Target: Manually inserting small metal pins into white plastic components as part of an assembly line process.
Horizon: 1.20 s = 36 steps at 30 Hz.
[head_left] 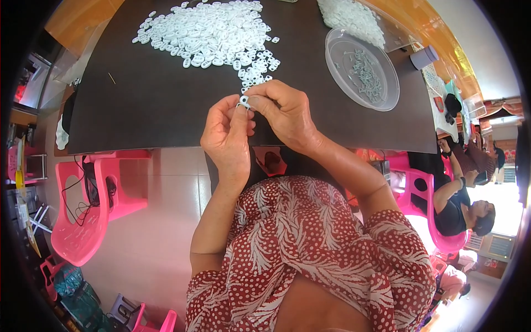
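Both my hands meet over the near part of the dark table, pinching one small white plastic piece (244, 99) with a dark hole in it. My left hand (228, 130) grips it from the left between thumb and fingers. From the right, my right hand (285, 110) has thumb and forefinger closed at its other side; the fingertips partly cover the piece. Just beyond my fingers lies a small cluster of similar white two-holed pieces (257, 69). It runs into a large heap of white oval pieces (215, 30) farther back.
A round clear tray (330, 63) with small grey-green parts stands right of my hands. Behind it lies a bag of white pieces (351, 19). A lidded cup (424, 57) sits at the right edge. Pink chairs (83, 232) flank the table; another person (459, 210) sits at right.
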{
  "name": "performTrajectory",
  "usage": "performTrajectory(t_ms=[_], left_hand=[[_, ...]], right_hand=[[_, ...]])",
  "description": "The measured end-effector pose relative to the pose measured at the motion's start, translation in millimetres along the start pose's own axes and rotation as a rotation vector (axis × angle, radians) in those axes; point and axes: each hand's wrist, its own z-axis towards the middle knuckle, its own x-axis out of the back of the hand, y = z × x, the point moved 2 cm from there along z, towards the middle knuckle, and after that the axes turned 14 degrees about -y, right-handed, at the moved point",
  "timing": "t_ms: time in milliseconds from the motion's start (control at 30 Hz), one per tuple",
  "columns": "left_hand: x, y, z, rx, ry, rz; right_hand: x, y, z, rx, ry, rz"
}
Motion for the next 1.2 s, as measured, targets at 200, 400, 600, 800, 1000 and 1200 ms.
performTrajectory(t_ms=[200,400,600,800,1000,1200], left_hand=[[2,-3,1,-0.013,-0.098,-0.046],[3,-2,0,-0.007,-0.161,-0.003],[3,-1,0,0.003,-0.165,0.012],[3,-5,0,0.002,-0.162,-0.033],[5,-5,2,-0.013,-0.143,-0.095],[1,-4,0,-0.003,-0.068,-0.168]], right_hand=[[4,0,0,0.019,-0.032,-0.035],[6,0,-3,0.031,-0.056,-0.028],[7,-4,-4,0.022,-0.069,-0.014],[8,-3,-5,0.084,-0.105,-0.105],[8,-8,-8,0.129,-0.152,-0.154],[8,-7,-7,0.183,-0.130,-0.196]])
